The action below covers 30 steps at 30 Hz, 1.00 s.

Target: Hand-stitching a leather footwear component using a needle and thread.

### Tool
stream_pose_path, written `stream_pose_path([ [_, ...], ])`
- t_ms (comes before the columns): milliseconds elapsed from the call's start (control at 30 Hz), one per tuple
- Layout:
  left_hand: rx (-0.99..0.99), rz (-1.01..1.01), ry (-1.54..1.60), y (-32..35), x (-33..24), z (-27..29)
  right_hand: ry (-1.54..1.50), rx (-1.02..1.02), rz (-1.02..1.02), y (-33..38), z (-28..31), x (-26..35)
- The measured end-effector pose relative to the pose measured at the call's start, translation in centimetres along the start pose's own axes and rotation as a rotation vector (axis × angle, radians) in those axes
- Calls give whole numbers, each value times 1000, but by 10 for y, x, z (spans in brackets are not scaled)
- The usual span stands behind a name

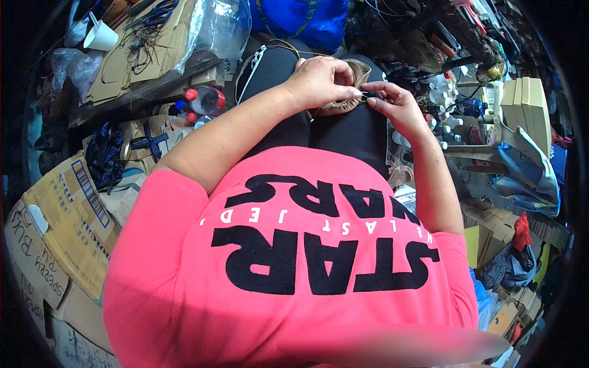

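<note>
A tan piece that looks like a shoe upper (338, 108) rests on my dark-trousered lap, its edge gathered and curved. My left hand (322, 80) reaches over it from the left, thumb and fingers pinched together in front of it. What sits in that pinch is too small to make out. Close by on the right, my right hand (396, 107) grips a small dark thin tool (369, 94) between thumb and forefinger. The tool's end meets the left fingertips, with a thin pale line between the hands. My fingers hide part of the tan piece.
Flat cardboard pieces (126, 67) and a white cup (100, 37) lie at the far left. Red-capped bottles (208, 100) stand beside my left leg. Small white bottles (442, 92) crowd the right, near cream boxes (529, 113). A blue bag (307, 21) lies ahead.
</note>
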<state>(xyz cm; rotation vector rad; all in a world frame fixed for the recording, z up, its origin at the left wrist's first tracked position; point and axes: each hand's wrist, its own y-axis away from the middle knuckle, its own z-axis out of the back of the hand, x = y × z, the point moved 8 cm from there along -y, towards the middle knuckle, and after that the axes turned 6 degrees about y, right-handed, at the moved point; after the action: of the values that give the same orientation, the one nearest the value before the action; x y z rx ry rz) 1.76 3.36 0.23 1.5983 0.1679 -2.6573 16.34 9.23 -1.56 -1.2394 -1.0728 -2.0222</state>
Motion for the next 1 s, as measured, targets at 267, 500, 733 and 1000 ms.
stream_pose_path([
  [267, -153, -80, 30, 5, 7, 10, 59, 37, 10, 0, 2, 3],
  [500, 36, 98, 177, 13, 13, 6, 98, 58, 22, 2, 4, 3],
  [733, 86, 97, 273, 12, 20, -4, 96, 77, -34, -1, 2, -7],
  [1000, 88, 149, 207, -1, 28, -19, 28, -62, 54, -12, 1, -4],
])
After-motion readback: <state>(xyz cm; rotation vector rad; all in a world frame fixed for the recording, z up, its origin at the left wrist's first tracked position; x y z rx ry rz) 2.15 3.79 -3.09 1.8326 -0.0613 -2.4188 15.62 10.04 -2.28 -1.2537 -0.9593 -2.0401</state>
